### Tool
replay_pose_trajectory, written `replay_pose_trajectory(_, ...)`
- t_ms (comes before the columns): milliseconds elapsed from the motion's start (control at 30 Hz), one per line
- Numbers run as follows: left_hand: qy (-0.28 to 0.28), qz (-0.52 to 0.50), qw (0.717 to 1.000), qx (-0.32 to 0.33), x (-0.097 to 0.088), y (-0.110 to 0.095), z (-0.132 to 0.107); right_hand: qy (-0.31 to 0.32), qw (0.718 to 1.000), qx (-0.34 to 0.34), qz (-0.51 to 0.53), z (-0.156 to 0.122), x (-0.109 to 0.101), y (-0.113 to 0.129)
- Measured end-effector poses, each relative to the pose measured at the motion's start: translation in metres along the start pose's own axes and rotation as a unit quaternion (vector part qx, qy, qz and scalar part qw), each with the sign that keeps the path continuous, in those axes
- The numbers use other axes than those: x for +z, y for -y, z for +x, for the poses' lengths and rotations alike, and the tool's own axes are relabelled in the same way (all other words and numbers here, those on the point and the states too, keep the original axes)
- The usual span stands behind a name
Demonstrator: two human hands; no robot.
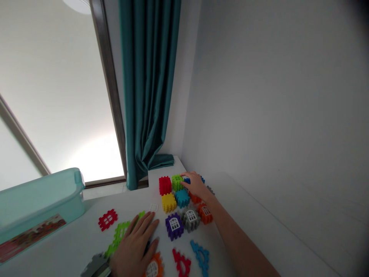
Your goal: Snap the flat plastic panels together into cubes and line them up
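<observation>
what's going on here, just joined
A person is handling colourful plastic waffle blocks on a white table. The right hand rests on a lime green cube in a cluster of built cubes. The left hand lies spread beside a flat lime green panel. A teal plastic bin sits to the left.

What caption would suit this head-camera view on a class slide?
Left hand and right hand among colourful interlocking plastic blocks on a white table.

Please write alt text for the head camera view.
Colourful interlocking plastic blocks lie on a white table; the right hand touches a lime-green block, the left hand lies beside flat green pieces. A teal curtain hangs behind.
</observation>
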State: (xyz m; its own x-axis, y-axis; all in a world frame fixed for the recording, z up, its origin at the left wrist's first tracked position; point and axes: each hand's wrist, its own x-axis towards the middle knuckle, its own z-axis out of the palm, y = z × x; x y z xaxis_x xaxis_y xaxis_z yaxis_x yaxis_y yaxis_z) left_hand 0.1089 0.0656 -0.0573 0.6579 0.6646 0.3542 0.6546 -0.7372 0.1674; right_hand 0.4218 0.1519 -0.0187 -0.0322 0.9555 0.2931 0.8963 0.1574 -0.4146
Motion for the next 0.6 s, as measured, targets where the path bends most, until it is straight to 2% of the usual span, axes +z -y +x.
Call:
replay_pose_trajectory(300, -0.006, 0.005, 1.000, 0.004, -0.0015, 0.0002, 0.0008, 0.005, 1.000, -0.001, -0.005, -0.0003, 0.0012, -0.0009)
replay_pose_trajectory(600, 0.015, 0.014, 1.000, 0.000, -0.0002, 0.0006, 0.0006, -0.001, 1.000, -0.009, -0.014, -0.0014, 0.0014, 0.0002)
